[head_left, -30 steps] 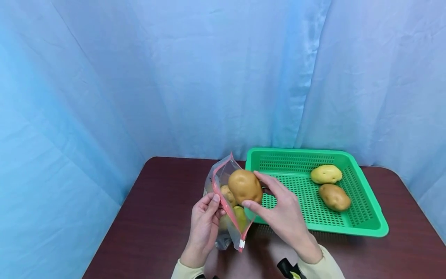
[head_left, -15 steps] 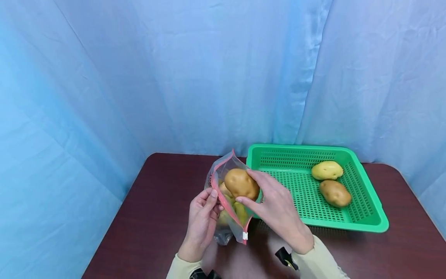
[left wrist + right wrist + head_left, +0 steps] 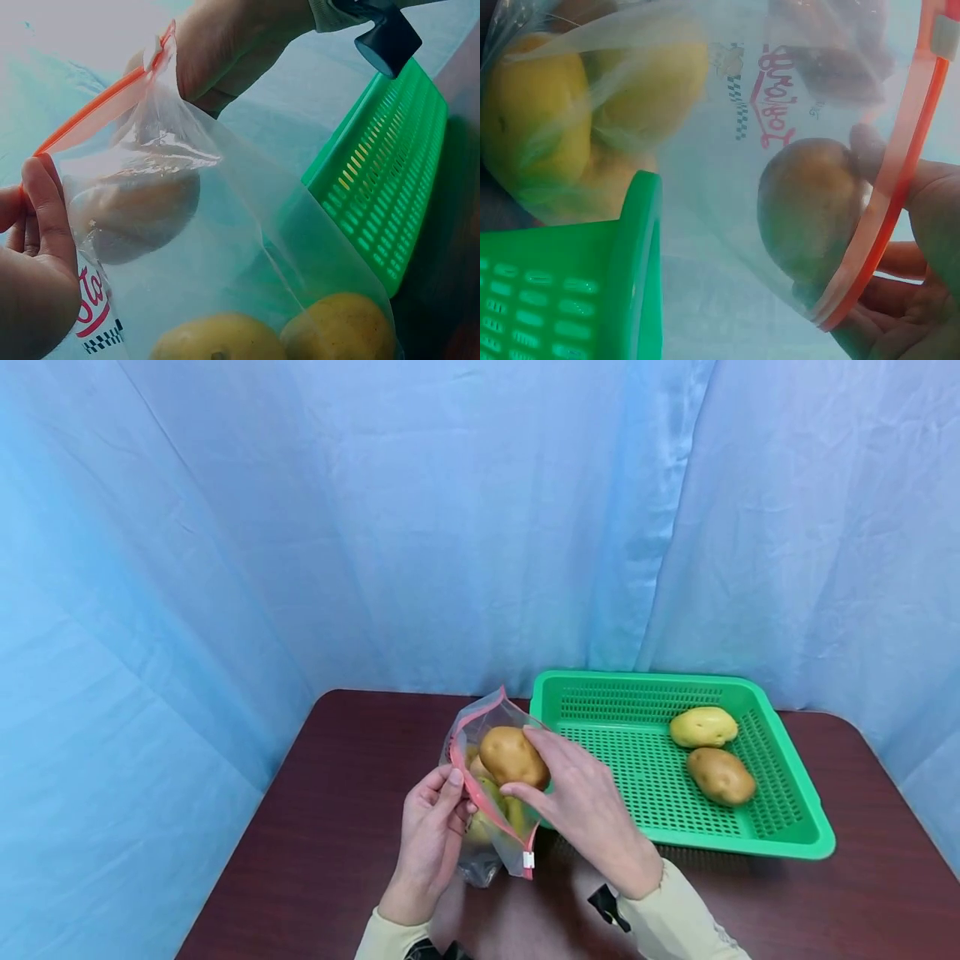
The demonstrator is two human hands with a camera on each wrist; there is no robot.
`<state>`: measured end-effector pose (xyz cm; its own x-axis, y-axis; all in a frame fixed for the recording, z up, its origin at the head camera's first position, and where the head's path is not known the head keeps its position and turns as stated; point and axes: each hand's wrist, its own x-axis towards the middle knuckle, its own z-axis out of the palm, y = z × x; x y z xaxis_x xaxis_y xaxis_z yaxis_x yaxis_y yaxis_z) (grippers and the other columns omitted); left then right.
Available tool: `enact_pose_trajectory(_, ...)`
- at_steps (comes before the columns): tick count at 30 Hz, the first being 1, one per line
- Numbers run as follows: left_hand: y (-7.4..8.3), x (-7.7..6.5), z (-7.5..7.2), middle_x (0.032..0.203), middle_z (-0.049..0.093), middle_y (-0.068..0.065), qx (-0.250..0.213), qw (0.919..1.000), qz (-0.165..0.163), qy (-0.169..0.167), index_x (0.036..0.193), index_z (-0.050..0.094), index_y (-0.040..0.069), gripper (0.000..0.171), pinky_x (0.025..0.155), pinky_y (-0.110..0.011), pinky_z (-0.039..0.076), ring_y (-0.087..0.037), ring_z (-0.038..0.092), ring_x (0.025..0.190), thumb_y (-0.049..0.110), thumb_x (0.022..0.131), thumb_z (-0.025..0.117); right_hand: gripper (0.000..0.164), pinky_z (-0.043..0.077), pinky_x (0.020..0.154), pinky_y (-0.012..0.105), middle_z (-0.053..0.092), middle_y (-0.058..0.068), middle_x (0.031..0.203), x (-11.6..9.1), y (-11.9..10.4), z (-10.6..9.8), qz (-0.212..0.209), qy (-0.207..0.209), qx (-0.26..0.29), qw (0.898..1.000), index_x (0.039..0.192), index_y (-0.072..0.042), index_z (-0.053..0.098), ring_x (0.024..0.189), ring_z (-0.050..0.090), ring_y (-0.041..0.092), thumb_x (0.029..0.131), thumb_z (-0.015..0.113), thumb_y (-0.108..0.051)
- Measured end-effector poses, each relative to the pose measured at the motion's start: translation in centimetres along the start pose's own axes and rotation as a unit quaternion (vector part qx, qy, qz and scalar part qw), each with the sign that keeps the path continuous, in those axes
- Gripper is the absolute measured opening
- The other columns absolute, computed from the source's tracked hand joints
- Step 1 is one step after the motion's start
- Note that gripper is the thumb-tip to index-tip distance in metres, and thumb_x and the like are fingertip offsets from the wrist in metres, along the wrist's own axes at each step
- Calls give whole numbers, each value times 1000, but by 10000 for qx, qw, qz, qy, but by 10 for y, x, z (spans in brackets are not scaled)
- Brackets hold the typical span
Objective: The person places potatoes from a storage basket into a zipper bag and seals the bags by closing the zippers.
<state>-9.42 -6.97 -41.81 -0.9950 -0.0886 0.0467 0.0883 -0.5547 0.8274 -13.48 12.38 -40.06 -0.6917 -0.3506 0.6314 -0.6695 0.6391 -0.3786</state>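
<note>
My left hand pinches the red-trimmed rim of a clear zip bag between thumb and fingers. Printed lettering and a white slider show on the bag, whose mouth gapes. Inside the mouth, my right hand grips a brown potato with thumb and fingers. The right wrist view shows this potato behind the clear plastic, with the fingertips past the rim. Lower in the bag lie several yellow and tan potatoes, partly covered by the plastic.
A green perforated basket stands right of the bag on the dark red-brown table. One yellow potato and one brown potato lie at its right side. Blue curtains hang behind and at the left.
My right hand has moved left and slightly down, carrying the brown potato further into the bag's mouth. The left hand keeps its pinch on the rim, with only a slight shift.
</note>
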Motion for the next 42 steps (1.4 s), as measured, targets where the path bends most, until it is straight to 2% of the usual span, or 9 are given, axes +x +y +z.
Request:
enact_pose_trajectory(3,0,-1,-2,83,66,2,13,10000,13,29,96,67,10,16,62,-14,51,-5,58,70,5,106,56,75,59,91,49,66,19,135,-2,2,-1,-92,40,46,9999,134,3,64,121,65,35,77,91,-38)
enact_pose_trajectory(8,0,-1,-3,84,67,2,-46,10000,25,-27,94,67,11,19,63,-14,51,-5,58,70,4,106,55,59,61,76,42,70,15,128,-7,9,-11,-427,554,276,9972,131,0,67,82,67,18,91,79,-42)
enact_pose_trajectory(10,0,-1,-3,84,67,2,-76,10000,46,-45,94,67,11,19,63,-14,51,-6,59,71,4,106,55,55,60,75,41,72,13,125,-8,12,-15,-536,781,370,9948,130,-2,68,80,66,17,99,68,-47)
enact_pose_trajectory(13,1,-2,-4,84,67,2,-103,9999,71,-69,94,67,11,19,63,-15,51,-6,59,71,4,106,54,56,58,89,35,73,10,123,-9,16,-24,-535,931,524,9928,129,-4,70,101,71,24,103,57,-52)
enact_pose_trajectory(17,1,-2,-5,84,68,2,-148,9998,59,-120,94,67,11,20,64,-15,51,-6,60,71,4,107,53,56,45,106,19,73,10,125,-12,23,-35,-417,794,722,9933,128,-4,71,115,69,29,102,58,-53)
enact_pose_trajectory(32,3,-1,-8,83,69,2,-106,9997,98,-209,94,67,11,22,62,-15,51,-5,61,69,5,107,50,64,32,111,11,71,11,126,-10,72,-86,-557,462,20,9974,127,-5,71,117,66,32,102,53,-61)
enact_pose_trajectory(35,4,0,-10,83,69,2,-50,9997,98,-195,94,67,11,23,62,-15,51,-5,61,70,4,107,50,56,31,110,10,70,10,129,-7,92,-98,-408,281,-50,9988,130,-8,70,120,63,32,98,67,-53)
enact_pose_trajectory(38,5,1,-12,84,69,2,-23,9997,81,-223,94,68,11,23,62,-15,51,-5,61,70,5,107,50,52,36,109,15,69,11,129,-3,114,-108,-232,50,-116,9997,131,-7,69,121,62,33,88,85,-31)
enact_pose_trajectory(42,7,1,-16,84,70,2,19,9996,65,-259,95,68,11,22,62,-15,52,-6,61,70,6,108,51,59,46,105,48,65,15,135,1,137,-119,408,-646,-151,9970,136,-7,66,127,56,38,83,88,-20)
